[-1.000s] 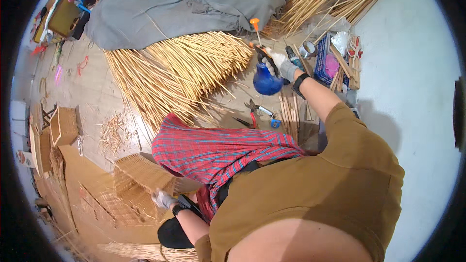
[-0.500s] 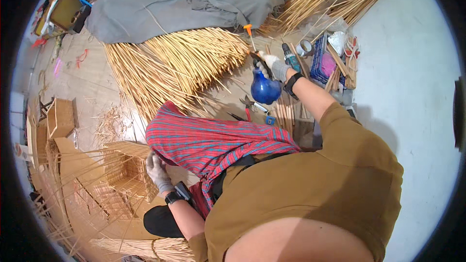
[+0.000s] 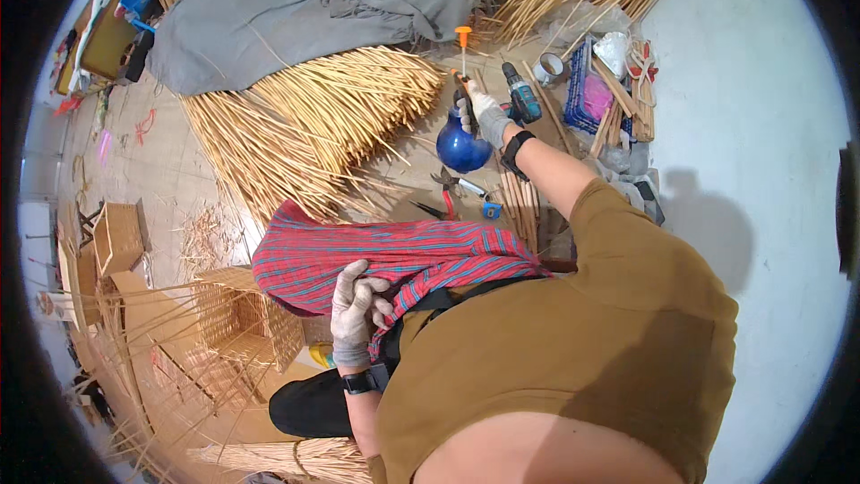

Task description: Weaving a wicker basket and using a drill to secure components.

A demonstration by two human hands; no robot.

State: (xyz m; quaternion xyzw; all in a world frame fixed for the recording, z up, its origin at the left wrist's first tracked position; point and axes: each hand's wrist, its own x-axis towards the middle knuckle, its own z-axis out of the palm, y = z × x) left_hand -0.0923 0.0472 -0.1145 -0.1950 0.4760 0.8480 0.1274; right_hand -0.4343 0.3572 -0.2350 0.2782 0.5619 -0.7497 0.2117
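Note:
My right hand (image 3: 485,112), in a pale glove, is wrapped round the black upper part of a blue pump spray bottle (image 3: 463,151). An orange plunger knob (image 3: 463,31) stands up on its rod above the bottle. My left hand (image 3: 357,306), gloved as well, is raised over the red striped cloth (image 3: 385,255) on my lap. Its index finger is stretched out, the others half bent and apart, with nothing visible in them. To its left stands a woven wicker box (image 3: 235,318) with long loose strands fanning outward.
A large bundle of cane (image 3: 345,116) lies ahead, partly under a grey cloth (image 3: 313,9). Right of the bottle are a cordless drill (image 3: 521,95), a tape roll (image 3: 548,68) and a blue basket (image 3: 578,94). Pliers (image 3: 446,188) lie near my lap. A white wall (image 3: 735,125) rises at right.
My left hand has come away from the edge of the wicker box and up over my lap. My right hand still grips the spray bottle. The whole view has shifted slightly.

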